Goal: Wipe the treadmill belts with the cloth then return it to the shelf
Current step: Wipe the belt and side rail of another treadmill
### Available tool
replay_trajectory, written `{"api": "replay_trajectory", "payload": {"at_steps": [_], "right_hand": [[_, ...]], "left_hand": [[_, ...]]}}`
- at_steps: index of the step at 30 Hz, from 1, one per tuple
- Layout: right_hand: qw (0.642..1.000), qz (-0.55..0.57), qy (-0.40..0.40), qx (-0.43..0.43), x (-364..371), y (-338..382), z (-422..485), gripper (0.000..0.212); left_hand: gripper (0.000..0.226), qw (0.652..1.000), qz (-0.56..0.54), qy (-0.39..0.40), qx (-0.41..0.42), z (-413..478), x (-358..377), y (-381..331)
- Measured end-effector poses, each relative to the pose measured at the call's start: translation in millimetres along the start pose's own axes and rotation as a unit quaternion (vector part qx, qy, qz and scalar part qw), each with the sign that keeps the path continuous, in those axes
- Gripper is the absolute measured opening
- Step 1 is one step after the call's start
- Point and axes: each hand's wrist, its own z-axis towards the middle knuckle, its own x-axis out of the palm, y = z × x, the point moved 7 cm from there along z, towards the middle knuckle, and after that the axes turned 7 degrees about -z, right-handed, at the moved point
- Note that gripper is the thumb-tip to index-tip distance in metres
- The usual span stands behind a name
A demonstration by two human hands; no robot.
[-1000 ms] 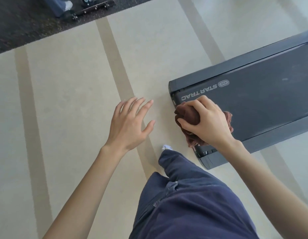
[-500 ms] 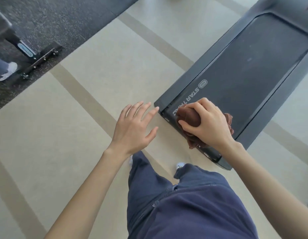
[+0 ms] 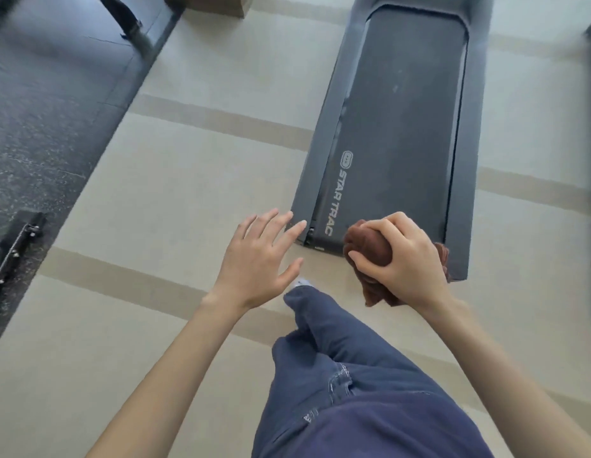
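The right hand [image 3: 403, 259] is gripping the bunched cloth [image 3: 370, 249] at the belt's [image 3: 403, 127] near end — soft, light, likely easy to wad. The left hand [image 3: 257, 262] is hovering spread, holding nothing — beside the belt.

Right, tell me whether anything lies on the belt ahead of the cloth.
Nothing visible does. The right grip holds the bunched brown cloth at the near end of the dark grey treadmill belt, bare ahead.
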Motion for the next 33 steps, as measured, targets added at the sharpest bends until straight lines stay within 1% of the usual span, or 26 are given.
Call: {"api": "replay_trajectory", "payload": {"at_steps": [4, 11, 17, 21, 25, 29, 31, 33], "right_hand": [[0.998, -0.006, -0.035, 0.058, 3, -13, 17, 0.036], [0.981, -0.022, -0.100, 0.162, 5, -38, 80, 0.037], [0.962, -0.019, -0.141, 0.234, -2, -57, 134, 0.037], [0.942, -0.010, -0.155, 0.297, -10, -75, 150, 0.038], [0.912, -0.031, -0.199, 0.358, -24, -88, 151, 0.038], [0.879, -0.059, -0.227, 0.415, -25, -95, 153, 0.039], [0.855, -0.055, -0.248, 0.452, -18, -96, 153, 0.039], [0.824, -0.045, -0.272, 0.494, -9, -98, 153, 0.039]], "left_hand": [[0.055, 0.996, 0.017, 0.035, 0.079, 47, 3, 9], [0.052, 0.976, 0.032, 0.059, 0.209, 153, -16, 27], [0.053, 0.963, 0.035, 0.079, 0.257, 247, -38, 51], [0.053, 0.948, 0.026, 0.094, 0.304, 294, -38, 46], [0.053, 0.918, 0.034, 0.120, 0.376, 332, -25, 27], [0.053, 0.878, 0.040, 0.143, 0.455, 364, -13, 9], [0.053, 0.854, 0.047, 0.161, 0.493, 379, -6, 6], [0.052, 0.826, 0.056, 0.177, 0.532, 395, 1, 6]]}}
